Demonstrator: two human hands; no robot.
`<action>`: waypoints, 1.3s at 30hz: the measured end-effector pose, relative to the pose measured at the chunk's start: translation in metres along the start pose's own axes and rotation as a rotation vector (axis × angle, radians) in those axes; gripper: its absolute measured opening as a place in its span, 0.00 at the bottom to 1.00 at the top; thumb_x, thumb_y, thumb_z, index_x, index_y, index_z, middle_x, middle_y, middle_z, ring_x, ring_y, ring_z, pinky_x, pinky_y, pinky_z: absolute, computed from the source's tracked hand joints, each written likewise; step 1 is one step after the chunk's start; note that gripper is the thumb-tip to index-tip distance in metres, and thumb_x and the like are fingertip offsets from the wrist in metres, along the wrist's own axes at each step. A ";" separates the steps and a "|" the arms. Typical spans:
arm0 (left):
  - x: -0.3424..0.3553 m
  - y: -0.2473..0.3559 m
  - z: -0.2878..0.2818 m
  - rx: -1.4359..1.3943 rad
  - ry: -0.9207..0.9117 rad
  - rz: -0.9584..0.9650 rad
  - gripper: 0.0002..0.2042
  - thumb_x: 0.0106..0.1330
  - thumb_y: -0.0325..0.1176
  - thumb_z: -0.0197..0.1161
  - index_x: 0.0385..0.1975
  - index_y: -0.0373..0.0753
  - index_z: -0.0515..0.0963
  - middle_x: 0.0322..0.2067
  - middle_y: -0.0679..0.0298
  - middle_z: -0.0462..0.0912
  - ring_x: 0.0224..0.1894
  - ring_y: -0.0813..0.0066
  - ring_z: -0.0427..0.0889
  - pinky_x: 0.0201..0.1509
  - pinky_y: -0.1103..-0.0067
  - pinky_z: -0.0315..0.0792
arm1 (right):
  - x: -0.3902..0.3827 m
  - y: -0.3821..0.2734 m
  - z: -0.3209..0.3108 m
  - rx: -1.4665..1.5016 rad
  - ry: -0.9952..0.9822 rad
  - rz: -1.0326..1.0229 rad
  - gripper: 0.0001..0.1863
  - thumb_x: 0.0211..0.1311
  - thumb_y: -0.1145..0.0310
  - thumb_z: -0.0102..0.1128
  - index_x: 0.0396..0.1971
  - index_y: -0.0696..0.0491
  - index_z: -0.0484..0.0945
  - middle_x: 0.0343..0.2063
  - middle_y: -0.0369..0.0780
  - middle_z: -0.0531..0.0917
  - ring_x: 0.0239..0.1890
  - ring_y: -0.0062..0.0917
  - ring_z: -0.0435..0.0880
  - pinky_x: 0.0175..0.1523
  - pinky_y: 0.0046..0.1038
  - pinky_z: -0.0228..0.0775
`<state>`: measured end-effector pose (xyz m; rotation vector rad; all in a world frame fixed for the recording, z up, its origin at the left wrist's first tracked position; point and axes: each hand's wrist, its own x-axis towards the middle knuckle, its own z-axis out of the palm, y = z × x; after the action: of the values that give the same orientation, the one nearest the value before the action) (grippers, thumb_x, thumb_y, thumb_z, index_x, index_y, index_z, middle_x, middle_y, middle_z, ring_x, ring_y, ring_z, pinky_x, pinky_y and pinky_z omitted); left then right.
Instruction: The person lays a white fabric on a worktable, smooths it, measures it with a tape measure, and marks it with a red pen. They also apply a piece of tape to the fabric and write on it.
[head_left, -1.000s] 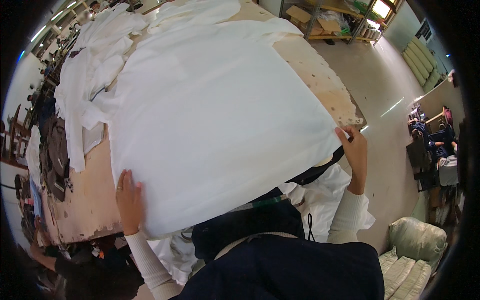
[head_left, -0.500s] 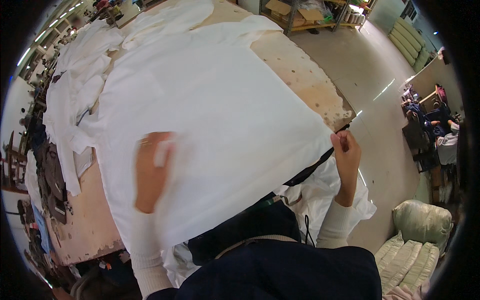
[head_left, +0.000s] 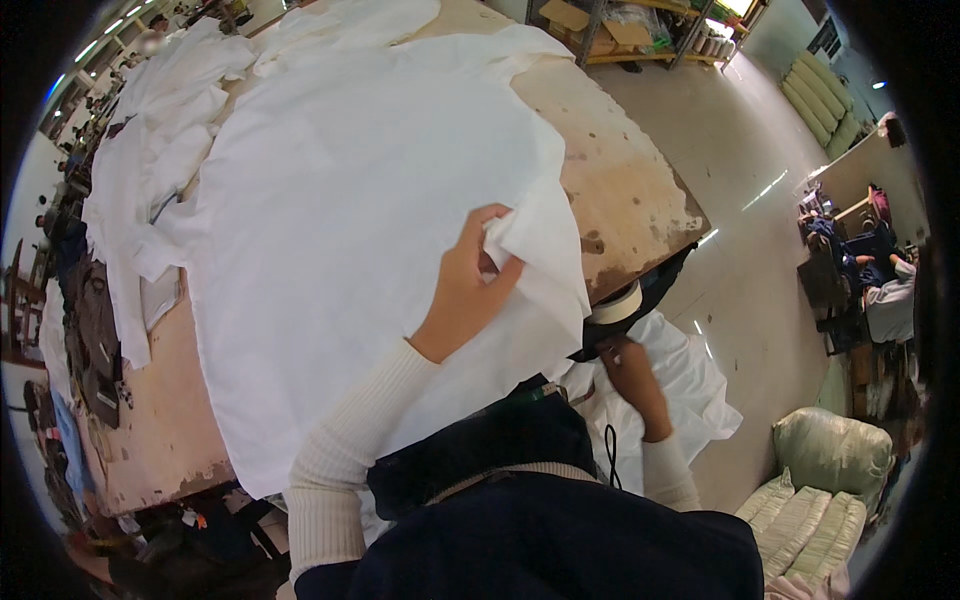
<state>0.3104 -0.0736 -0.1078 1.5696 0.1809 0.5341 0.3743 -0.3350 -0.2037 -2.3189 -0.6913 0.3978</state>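
A large white cloth piece (head_left: 340, 230), seemingly a garment, lies spread over the table. My left hand (head_left: 475, 275) pinches a raised fold near its right edge, which lifts and curls back toward the middle. My right hand (head_left: 635, 375) is lower, just off the table's near right corner, in front of a black cloth or bag (head_left: 660, 285). A cream-coloured roll or ring (head_left: 617, 305) shows inside the black material. The fingers of that hand are dark and partly hidden, so what they touch is unclear. White sheeting (head_left: 695, 385) hangs beside it.
More white garments (head_left: 150, 160) lie crumpled on the left of the table (head_left: 620, 170), with dark clothes (head_left: 95, 340) beyond. A shelf with cardboard boxes (head_left: 600, 35) stands at the back. To the right are a wrapped padded seat (head_left: 830, 460) and a clothes pile (head_left: 870, 250).
My left hand has moved right and taken hold of the cloth's right side, folding it inward. My right hand has let go of the cloth corner and dropped down and left toward the black material.
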 end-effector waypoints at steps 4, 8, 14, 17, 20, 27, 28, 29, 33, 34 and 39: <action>-0.007 -0.011 -0.007 0.149 -0.055 0.084 0.10 0.60 0.24 0.56 0.41 0.32 0.72 0.27 0.59 0.75 0.25 0.77 0.72 0.32 0.80 0.71 | 0.013 0.041 0.057 -0.130 0.129 -0.190 0.11 0.56 0.69 0.55 0.30 0.63 0.76 0.32 0.54 0.79 0.38 0.50 0.77 0.45 0.42 0.69; -0.011 -0.009 -0.015 0.193 -0.030 0.127 0.10 0.60 0.23 0.56 0.42 0.32 0.71 0.27 0.58 0.76 0.27 0.76 0.72 0.32 0.80 0.72 | 0.022 0.043 0.055 -0.061 -0.107 -0.054 0.15 0.52 0.69 0.60 0.36 0.63 0.74 0.36 0.54 0.78 0.38 0.53 0.76 0.43 0.42 0.71; -0.016 -0.004 -0.012 0.110 0.069 0.167 0.12 0.57 0.20 0.57 0.42 0.33 0.69 0.30 0.60 0.76 0.27 0.76 0.74 0.34 0.81 0.72 | 0.014 0.054 0.073 0.369 0.116 0.086 0.17 0.49 0.72 0.62 0.40 0.59 0.73 0.39 0.53 0.79 0.40 0.52 0.77 0.41 0.41 0.72; -0.017 -0.008 -0.013 0.103 0.123 0.179 0.14 0.56 0.18 0.56 0.41 0.34 0.67 0.33 0.61 0.75 0.27 0.76 0.74 0.36 0.82 0.72 | 0.013 0.048 0.080 0.212 0.207 -0.192 0.18 0.48 0.70 0.64 0.41 0.56 0.74 0.38 0.52 0.80 0.40 0.52 0.77 0.40 0.40 0.72; -0.017 -0.009 -0.014 0.080 0.117 0.175 0.14 0.54 0.18 0.56 0.40 0.35 0.66 0.34 0.61 0.73 0.26 0.77 0.74 0.37 0.82 0.72 | 0.022 0.048 0.084 -0.064 0.090 -0.029 0.19 0.48 0.67 0.66 0.42 0.54 0.76 0.38 0.52 0.80 0.41 0.49 0.78 0.39 0.39 0.72; -0.020 -0.010 -0.018 0.062 0.057 0.118 0.12 0.53 0.16 0.56 0.36 0.35 0.67 0.32 0.63 0.71 0.27 0.77 0.75 0.37 0.81 0.73 | 0.022 0.044 0.081 0.007 0.045 -0.235 0.16 0.50 0.63 0.64 0.39 0.54 0.78 0.33 0.50 0.81 0.38 0.45 0.80 0.37 0.38 0.73; -0.020 -0.010 -0.018 0.070 0.049 0.117 0.12 0.54 0.16 0.57 0.36 0.35 0.67 0.31 0.64 0.71 0.28 0.80 0.75 0.38 0.82 0.72 | 0.026 0.048 0.087 0.057 0.099 -0.313 0.16 0.51 0.63 0.63 0.39 0.55 0.78 0.33 0.50 0.81 0.37 0.45 0.80 0.36 0.37 0.73; -0.019 -0.010 -0.019 0.080 0.042 0.118 0.12 0.54 0.15 0.57 0.36 0.35 0.67 0.31 0.66 0.70 0.30 0.82 0.74 0.39 0.84 0.71 | 0.029 0.051 0.092 0.109 0.155 -0.393 0.16 0.52 0.63 0.62 0.39 0.55 0.78 0.33 0.50 0.81 0.37 0.45 0.80 0.36 0.36 0.73; -0.020 -0.013 -0.019 0.075 0.055 0.128 0.12 0.54 0.15 0.57 0.36 0.34 0.67 0.31 0.67 0.71 0.32 0.84 0.75 0.41 0.84 0.72 | 0.040 0.053 0.103 0.030 0.169 -0.261 0.17 0.53 0.63 0.61 0.41 0.54 0.76 0.36 0.48 0.81 0.38 0.43 0.80 0.39 0.40 0.72; -0.020 -0.012 -0.019 0.083 0.049 0.141 0.12 0.54 0.15 0.57 0.36 0.34 0.68 0.31 0.66 0.71 0.32 0.83 0.76 0.41 0.83 0.73 | 0.042 0.051 0.104 0.041 0.172 -0.215 0.17 0.53 0.63 0.60 0.42 0.54 0.75 0.36 0.48 0.81 0.39 0.42 0.80 0.39 0.41 0.71; -0.019 -0.013 -0.020 0.067 0.020 0.172 0.12 0.53 0.15 0.57 0.36 0.34 0.68 0.33 0.64 0.72 0.32 0.79 0.78 0.42 0.81 0.74 | 0.057 0.046 0.092 0.293 0.133 0.179 0.18 0.54 0.63 0.59 0.44 0.53 0.74 0.38 0.45 0.80 0.40 0.40 0.79 0.42 0.44 0.70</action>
<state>0.2871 -0.0625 -0.1251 1.6551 0.0798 0.6839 0.3960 -0.2831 -0.3070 -2.1097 -0.3369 0.3923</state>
